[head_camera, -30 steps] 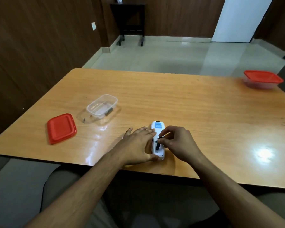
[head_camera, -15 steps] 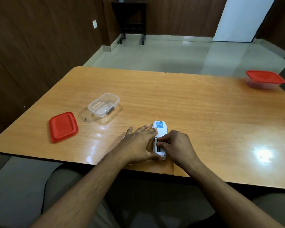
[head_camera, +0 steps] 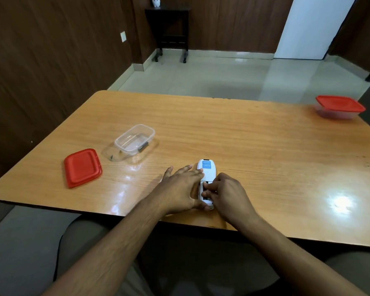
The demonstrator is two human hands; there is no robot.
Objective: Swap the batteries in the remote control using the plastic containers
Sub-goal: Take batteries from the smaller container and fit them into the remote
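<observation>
A white remote control (head_camera: 206,167) lies face down near the table's front edge, with its battery compartment open at the near end. My left hand (head_camera: 179,189) braces it from the left, fingers spread over its side and thumb at its near end. My right hand (head_camera: 226,195) comes from the right, its fingertips pressing a dark battery (head_camera: 204,188) down in the compartment. An open clear container (head_camera: 124,144) stands to the left with a dark battery (head_camera: 143,147) inside. Its red lid (head_camera: 82,167) lies beside it.
A second clear container with a red lid on it (head_camera: 340,106) stands at the far right corner of the wooden table (head_camera: 254,142). A bright light glare shows on the tabletop to the right. My lap is below the table's front edge.
My right hand has lowered the dark battery from above the remote down into the compartment, and its fingers have curled over it. My left hand has stayed on the remote.
</observation>
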